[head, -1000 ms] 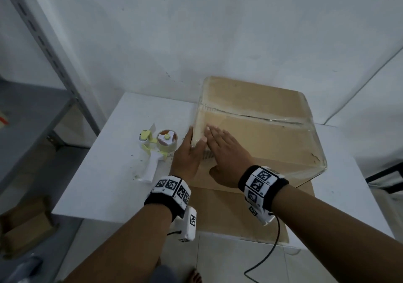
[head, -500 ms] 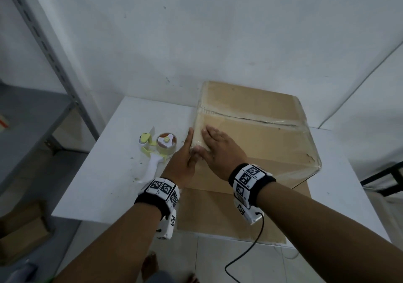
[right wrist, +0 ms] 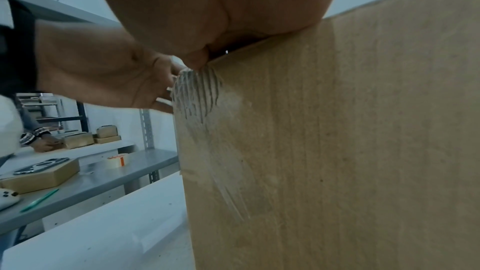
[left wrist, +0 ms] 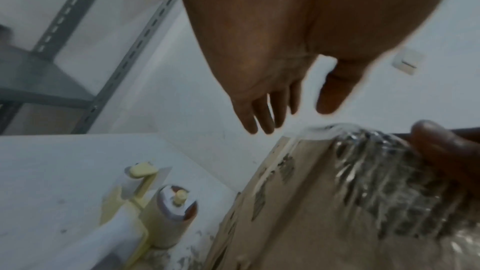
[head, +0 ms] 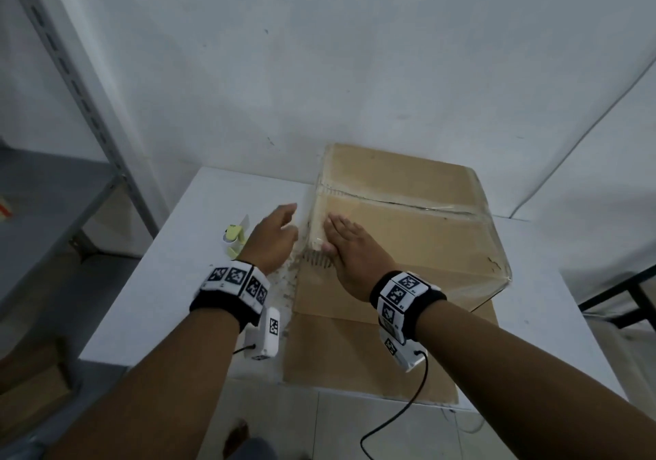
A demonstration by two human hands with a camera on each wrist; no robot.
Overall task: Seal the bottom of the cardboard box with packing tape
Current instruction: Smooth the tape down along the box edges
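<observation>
- Left hand point(head: 271, 238) has lifted off the box point(head: 408, 232); fingers loose, holding nothing.
- Right hand point(head: 349, 250) lies flat on the tape point(head: 317, 225) at the box's left edge.
- One box, one dispenser point(head: 232, 241), both on the desk point(head: 170, 282).

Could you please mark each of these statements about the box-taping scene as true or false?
1. The right hand lies flat on top of the cardboard box. True.
2. The left hand grips the tape dispenser. False: the dispenser lies on the white table, and the left hand, fingers straight, holds nothing.
3. Clear tape runs along the seam between the box's flaps. True.
4. The box stands on the floor. False: it stands on the white table, over a flat cardboard sheet.
5. The tape end on the box's left side is wrinkled. True, as the right wrist view shows.
</observation>
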